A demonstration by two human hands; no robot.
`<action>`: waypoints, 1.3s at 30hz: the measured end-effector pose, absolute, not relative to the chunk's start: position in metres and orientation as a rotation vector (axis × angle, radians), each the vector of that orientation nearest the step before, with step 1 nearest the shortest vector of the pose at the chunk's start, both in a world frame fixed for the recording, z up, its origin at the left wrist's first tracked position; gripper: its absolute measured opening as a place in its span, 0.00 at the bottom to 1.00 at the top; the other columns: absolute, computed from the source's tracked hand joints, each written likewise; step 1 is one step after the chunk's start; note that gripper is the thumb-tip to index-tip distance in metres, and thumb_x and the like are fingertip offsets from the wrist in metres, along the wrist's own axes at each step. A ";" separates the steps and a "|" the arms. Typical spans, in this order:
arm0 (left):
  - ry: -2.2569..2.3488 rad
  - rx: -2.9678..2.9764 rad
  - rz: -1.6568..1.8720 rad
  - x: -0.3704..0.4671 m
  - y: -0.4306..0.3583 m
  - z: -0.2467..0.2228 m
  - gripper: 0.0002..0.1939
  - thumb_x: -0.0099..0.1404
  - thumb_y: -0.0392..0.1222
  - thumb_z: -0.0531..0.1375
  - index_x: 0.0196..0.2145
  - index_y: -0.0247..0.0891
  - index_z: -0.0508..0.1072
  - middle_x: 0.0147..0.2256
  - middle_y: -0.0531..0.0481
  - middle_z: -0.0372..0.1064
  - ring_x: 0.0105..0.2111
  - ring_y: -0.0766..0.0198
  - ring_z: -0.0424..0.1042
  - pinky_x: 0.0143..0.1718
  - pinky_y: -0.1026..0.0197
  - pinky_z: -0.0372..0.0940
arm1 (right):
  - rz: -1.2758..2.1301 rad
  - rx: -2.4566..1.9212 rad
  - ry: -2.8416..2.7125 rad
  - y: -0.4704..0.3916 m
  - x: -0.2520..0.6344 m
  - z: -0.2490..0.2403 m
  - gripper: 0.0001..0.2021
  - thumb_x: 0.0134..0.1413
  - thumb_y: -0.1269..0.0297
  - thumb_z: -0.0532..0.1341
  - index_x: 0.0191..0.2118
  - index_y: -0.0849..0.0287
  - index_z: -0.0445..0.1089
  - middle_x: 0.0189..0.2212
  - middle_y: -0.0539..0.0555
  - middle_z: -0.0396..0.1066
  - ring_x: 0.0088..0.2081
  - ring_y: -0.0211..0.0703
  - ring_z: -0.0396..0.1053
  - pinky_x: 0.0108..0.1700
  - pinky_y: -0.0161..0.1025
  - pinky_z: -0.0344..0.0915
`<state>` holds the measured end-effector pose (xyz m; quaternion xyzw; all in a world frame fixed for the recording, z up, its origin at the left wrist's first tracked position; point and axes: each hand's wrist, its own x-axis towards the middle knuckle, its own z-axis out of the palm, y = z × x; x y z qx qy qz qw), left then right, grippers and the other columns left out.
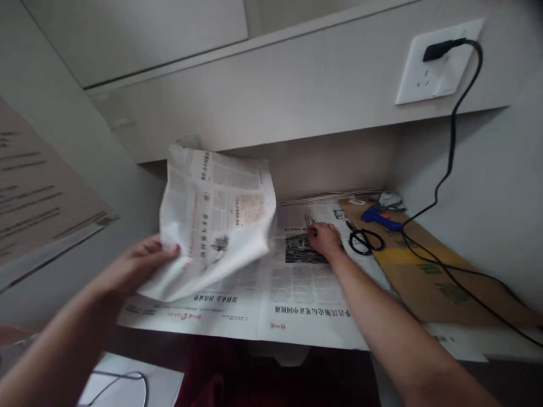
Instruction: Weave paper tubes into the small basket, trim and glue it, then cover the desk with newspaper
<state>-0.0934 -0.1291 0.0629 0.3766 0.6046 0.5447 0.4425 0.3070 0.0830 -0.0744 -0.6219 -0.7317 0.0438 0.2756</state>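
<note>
My left hand pinches the left edge of a newspaper sheet, which is raised and curled above the desk. More newspaper lies flat over the desk top. On it, beside a dark printed photo, rests my right hand, its fingers closed at a small bundle of thin pale pieces, too small to name. A black looped cord lies just to the right of my right hand.
A blue glue gun with a black cable rests on flat cardboard at the right. The cable rises to a wall socket. A crumpled item sits at the back right corner. Cabinet panels overhang the desk.
</note>
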 end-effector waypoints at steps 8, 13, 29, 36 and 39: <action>1.458 0.821 1.126 -0.057 -0.127 -0.032 0.25 0.51 0.43 0.71 0.46 0.36 0.73 0.40 0.41 0.78 0.36 0.51 0.79 0.34 0.58 0.73 | 0.112 -1.669 -1.954 0.084 0.304 -0.074 0.13 0.55 0.62 0.57 0.42 0.55 0.76 0.44 0.56 0.75 0.48 0.52 0.65 0.49 0.45 0.58; 1.614 0.820 1.280 -0.063 -0.099 -0.024 0.22 0.46 0.40 0.73 0.40 0.39 0.76 0.35 0.43 0.79 0.34 0.51 0.78 0.32 0.58 0.72 | 0.093 -1.606 -1.946 0.080 0.297 -0.069 0.12 0.55 0.63 0.57 0.42 0.56 0.75 0.47 0.57 0.74 0.53 0.58 0.61 0.51 0.49 0.56; 1.160 0.948 1.339 -0.051 -0.022 -0.012 0.22 0.50 0.39 0.72 0.43 0.39 0.73 0.37 0.48 0.78 0.33 0.59 0.78 0.33 0.64 0.73 | 0.263 -1.451 -2.106 0.078 0.287 -0.066 0.14 0.64 0.60 0.53 0.44 0.56 0.75 0.40 0.52 0.78 0.42 0.43 0.72 0.45 0.35 0.62; 1.062 0.938 1.452 -0.050 -0.006 -0.010 0.22 0.50 0.39 0.72 0.44 0.41 0.74 0.38 0.51 0.79 0.37 0.59 0.78 0.36 0.64 0.74 | 0.074 -1.663 -2.034 0.084 0.299 -0.063 0.15 0.59 0.64 0.56 0.49 0.57 0.74 0.47 0.57 0.75 0.50 0.50 0.66 0.52 0.41 0.57; 1.028 0.901 1.450 -0.039 0.005 -0.021 0.22 0.50 0.38 0.72 0.43 0.40 0.74 0.38 0.50 0.79 0.39 0.57 0.78 0.38 0.62 0.75 | -0.014 -1.822 -1.896 0.086 0.305 -0.063 0.21 0.59 0.59 0.56 0.55 0.63 0.68 0.50 0.65 0.71 0.53 0.58 0.63 0.52 0.47 0.56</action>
